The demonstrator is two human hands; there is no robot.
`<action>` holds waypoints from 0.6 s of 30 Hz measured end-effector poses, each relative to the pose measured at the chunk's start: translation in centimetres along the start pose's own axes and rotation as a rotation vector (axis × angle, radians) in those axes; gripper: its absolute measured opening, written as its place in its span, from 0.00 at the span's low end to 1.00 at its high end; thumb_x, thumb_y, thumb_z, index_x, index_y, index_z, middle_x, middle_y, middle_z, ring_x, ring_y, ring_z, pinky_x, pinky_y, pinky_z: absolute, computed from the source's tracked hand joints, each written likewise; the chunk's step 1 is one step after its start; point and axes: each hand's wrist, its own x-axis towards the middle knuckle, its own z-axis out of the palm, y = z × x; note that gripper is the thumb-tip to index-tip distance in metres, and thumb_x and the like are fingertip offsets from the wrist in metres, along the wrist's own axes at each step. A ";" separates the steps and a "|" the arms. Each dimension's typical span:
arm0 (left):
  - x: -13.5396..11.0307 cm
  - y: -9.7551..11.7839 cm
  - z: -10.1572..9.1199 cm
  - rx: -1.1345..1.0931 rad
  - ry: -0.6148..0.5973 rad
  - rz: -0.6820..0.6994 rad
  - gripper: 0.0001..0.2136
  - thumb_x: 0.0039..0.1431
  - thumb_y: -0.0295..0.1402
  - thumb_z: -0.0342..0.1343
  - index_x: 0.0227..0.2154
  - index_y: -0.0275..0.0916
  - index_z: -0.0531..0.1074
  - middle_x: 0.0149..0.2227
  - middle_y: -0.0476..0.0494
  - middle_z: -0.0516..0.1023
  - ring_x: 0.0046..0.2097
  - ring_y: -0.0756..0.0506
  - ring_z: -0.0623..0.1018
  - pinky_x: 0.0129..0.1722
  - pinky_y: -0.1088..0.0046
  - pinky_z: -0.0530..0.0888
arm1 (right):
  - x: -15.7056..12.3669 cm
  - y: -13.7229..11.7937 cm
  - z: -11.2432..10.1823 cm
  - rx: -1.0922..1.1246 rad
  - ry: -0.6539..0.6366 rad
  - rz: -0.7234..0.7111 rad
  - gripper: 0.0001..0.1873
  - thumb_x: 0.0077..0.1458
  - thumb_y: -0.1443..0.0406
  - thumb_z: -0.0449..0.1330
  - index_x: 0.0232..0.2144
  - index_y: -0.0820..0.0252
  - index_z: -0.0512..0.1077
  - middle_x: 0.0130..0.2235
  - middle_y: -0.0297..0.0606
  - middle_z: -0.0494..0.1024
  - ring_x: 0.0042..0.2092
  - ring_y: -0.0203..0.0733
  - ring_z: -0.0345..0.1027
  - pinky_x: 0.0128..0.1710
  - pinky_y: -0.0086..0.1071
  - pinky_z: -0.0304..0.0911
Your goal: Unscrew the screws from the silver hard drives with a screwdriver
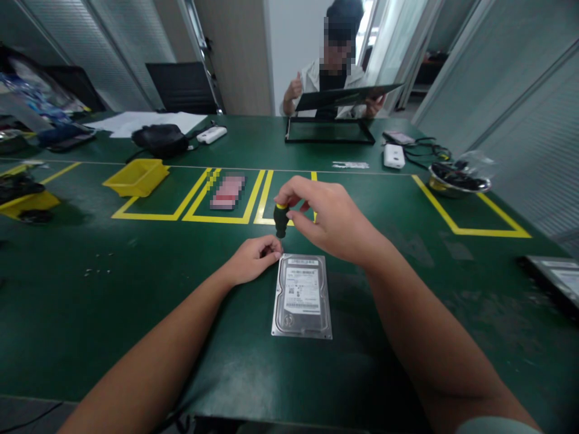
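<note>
A silver hard drive [302,295] with a white printed label lies flat on the green table in front of me. My right hand [332,217] grips the black-and-yellow handle of a screwdriver [281,220], held upright over the drive's far left corner. My left hand [256,258] rests beside that same corner, its fingers curled together close to the screwdriver's lower end. What those fingers pinch, if anything, is too small to make out. The screwdriver's tip is hidden or too fine to see clearly.
Several tiny screws [97,271] lie at the left. A yellow bin [136,178] stands farther back, near a blurred pink item [228,191]. On the right are a metal bowl of parts [459,179] and another drive-like device [554,280]. Across the table, a person [312,81] holds a dark panel [348,96].
</note>
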 end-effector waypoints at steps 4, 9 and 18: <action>0.0 0.2 0.0 0.005 0.005 -0.003 0.06 0.61 0.34 0.54 0.33 0.36 0.71 0.31 0.49 0.74 0.31 0.49 0.70 0.31 0.74 0.66 | 0.0 0.0 0.0 0.006 0.001 -0.009 0.12 0.53 0.76 0.53 0.40 0.61 0.68 0.41 0.37 0.76 0.42 0.38 0.68 0.42 0.30 0.60; 0.1 0.0 0.1 0.009 0.002 0.003 0.06 0.61 0.34 0.53 0.33 0.36 0.71 0.32 0.48 0.75 0.31 0.49 0.71 0.31 0.74 0.67 | 0.0 0.0 0.0 -0.002 -0.001 -0.007 0.12 0.53 0.76 0.54 0.39 0.61 0.68 0.40 0.37 0.76 0.40 0.37 0.68 0.41 0.30 0.60; 0.0 0.1 0.0 -0.001 0.009 0.007 0.06 0.60 0.34 0.54 0.33 0.36 0.71 0.32 0.48 0.75 0.32 0.49 0.71 0.32 0.74 0.67 | 0.1 -0.1 -0.1 0.007 -0.010 0.006 0.11 0.54 0.75 0.54 0.39 0.61 0.68 0.41 0.37 0.76 0.40 0.38 0.68 0.42 0.31 0.59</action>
